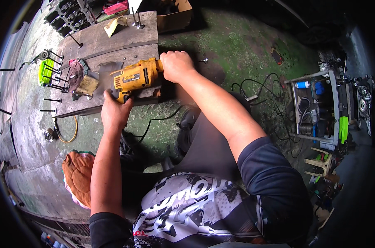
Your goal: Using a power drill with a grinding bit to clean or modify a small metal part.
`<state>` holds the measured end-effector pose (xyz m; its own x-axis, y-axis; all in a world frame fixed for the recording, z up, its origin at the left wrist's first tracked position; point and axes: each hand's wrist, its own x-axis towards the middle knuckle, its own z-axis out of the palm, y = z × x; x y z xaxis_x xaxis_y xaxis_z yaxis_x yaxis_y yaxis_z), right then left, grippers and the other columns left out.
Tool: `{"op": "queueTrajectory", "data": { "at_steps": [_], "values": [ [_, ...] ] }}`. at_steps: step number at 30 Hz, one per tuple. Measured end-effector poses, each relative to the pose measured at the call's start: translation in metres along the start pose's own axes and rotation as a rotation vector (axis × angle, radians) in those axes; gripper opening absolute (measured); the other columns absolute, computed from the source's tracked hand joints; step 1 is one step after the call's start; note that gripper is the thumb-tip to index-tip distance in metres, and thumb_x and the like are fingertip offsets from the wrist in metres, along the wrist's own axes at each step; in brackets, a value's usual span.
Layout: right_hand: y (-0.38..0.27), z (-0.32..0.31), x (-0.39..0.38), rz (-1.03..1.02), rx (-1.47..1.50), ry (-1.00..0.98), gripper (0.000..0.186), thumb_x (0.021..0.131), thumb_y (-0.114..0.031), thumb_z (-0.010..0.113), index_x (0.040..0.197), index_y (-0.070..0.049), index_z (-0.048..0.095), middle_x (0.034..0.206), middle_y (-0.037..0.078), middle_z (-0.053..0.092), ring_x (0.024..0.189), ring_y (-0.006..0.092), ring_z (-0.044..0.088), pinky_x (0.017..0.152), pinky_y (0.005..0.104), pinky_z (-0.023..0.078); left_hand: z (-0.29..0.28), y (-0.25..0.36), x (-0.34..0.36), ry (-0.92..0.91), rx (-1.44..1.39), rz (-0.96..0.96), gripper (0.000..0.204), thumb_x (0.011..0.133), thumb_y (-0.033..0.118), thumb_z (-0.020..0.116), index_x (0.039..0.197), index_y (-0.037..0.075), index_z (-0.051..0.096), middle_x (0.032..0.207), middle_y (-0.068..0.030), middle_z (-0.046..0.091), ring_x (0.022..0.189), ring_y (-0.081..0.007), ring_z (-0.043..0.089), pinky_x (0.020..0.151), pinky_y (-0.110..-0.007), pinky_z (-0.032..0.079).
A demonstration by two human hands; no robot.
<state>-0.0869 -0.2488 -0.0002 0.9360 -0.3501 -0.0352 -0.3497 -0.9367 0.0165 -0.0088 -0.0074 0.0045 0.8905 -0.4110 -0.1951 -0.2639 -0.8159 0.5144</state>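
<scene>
A yellow and black power drill (134,77) lies sideways over the right part of a wooden bench (92,39), its nose pointing right. My left hand (115,111) is wrapped round its grip. At the nose, my right hand (177,66) is closed in a fist, hiding the drill's front end and whatever is inside the fingers. Just right of that fist a small metal valve head (204,60) shows; whether it joins the drill is hidden. Beside the drill are dark abrasive paper (110,66), a tan block (88,85) and a crumpled pinkish rag (75,74).
Several engine valves (60,88) stick out along the bench's left edge, near a bright green object (45,72). A cylinder head (67,18) stands at the far left, a cardboard box (177,18) behind. Black cable (253,89) coils on the floor; a metal cart (335,107) stands right.
</scene>
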Motion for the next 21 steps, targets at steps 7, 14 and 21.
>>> {"op": "queueTrajectory", "data": {
  "at_steps": [7, 14, 21],
  "values": [
    [-0.0006, 0.0005, -0.0020, 0.002, -0.006, 0.017, 0.017, 0.080, -0.012, 0.064, 0.096, -0.008, 0.069, 0.097, 0.012, 0.074, 0.092, 0.0293, 0.072, 0.081, 0.0427, 0.055, -0.0012, -0.0014, 0.0020, -0.028, 0.016, -0.019, 0.080, 0.078, 0.040, 0.077, 0.136, -0.001, 0.041, 0.111, -0.0322, 0.068, 0.107, -0.0478, 0.065, 0.092, -0.051, 0.051],
    [-0.0007, 0.0023, -0.0023, 0.001, -0.030, 0.027, 0.018, 0.080, -0.012, 0.064, 0.097, -0.008, 0.069, 0.097, 0.012, 0.073, 0.092, 0.0289, 0.072, 0.081, 0.0421, 0.055, -0.0026, -0.0003, 0.0005, -0.035, 0.005, -0.019, 0.079, 0.077, 0.038, 0.077, 0.136, -0.001, 0.041, 0.111, -0.0320, 0.068, 0.106, -0.0471, 0.065, 0.092, -0.051, 0.051],
    [-0.0027, 0.0012, -0.0035, 0.035, 0.015, 0.008, 0.018, 0.081, -0.011, 0.064, 0.098, -0.007, 0.068, 0.098, 0.013, 0.073, 0.093, 0.0294, 0.072, 0.083, 0.0428, 0.055, 0.0003, -0.0032, 0.0004, -0.024, -0.008, -0.009, 0.079, 0.077, 0.037, 0.076, 0.137, -0.001, 0.041, 0.109, -0.0322, 0.068, 0.105, -0.0469, 0.066, 0.091, -0.051, 0.052]
  ]
}}
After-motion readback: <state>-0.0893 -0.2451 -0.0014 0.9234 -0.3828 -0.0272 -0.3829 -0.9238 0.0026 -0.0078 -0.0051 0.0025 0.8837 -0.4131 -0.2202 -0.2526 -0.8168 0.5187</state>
